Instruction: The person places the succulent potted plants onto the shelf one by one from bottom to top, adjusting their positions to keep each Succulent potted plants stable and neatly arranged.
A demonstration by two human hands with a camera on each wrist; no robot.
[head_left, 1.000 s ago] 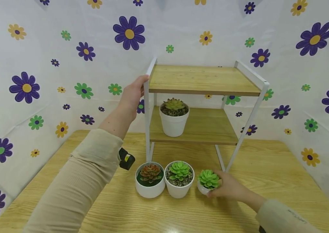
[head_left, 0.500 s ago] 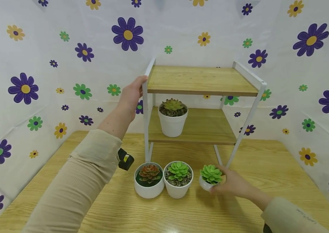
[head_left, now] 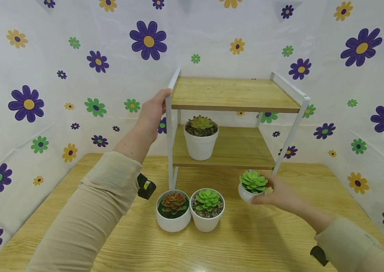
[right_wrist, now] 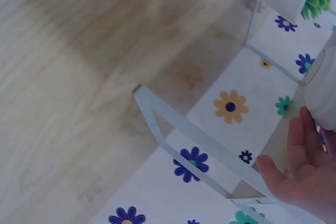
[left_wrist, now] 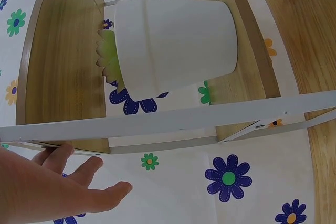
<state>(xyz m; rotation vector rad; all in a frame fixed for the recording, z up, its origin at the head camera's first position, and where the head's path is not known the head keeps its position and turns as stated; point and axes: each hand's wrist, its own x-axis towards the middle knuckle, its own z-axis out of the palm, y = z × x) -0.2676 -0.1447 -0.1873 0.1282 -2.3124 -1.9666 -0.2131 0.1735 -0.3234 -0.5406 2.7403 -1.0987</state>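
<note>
My right hand (head_left: 282,194) grips a small white pot with a bright green succulent (head_left: 253,182), held above the table in front of the shelf's right side. In the right wrist view, part of this white pot (right_wrist: 321,90) shows at the right edge, beside the fingers. My left hand (head_left: 152,113) holds the upper left side of a two-tier shelf (head_left: 236,92) with white metal frame and wooden boards. From the left wrist, some fingers touch the frame while others hang loose; the thumb is hidden. A white potted succulent (head_left: 201,145) stands on the lower board, left side.
Two more potted succulents, a reddish one (head_left: 174,219) and a green one (head_left: 207,219), stand side by side on the wooden table (head_left: 137,245) before the shelf. A flower-patterned white sheet (head_left: 110,22) closes off the back and sides.
The small potted succulent has risen off the table and moved back and right in my right hand, toward the shelf. My left hand has stayed on the frame.
</note>
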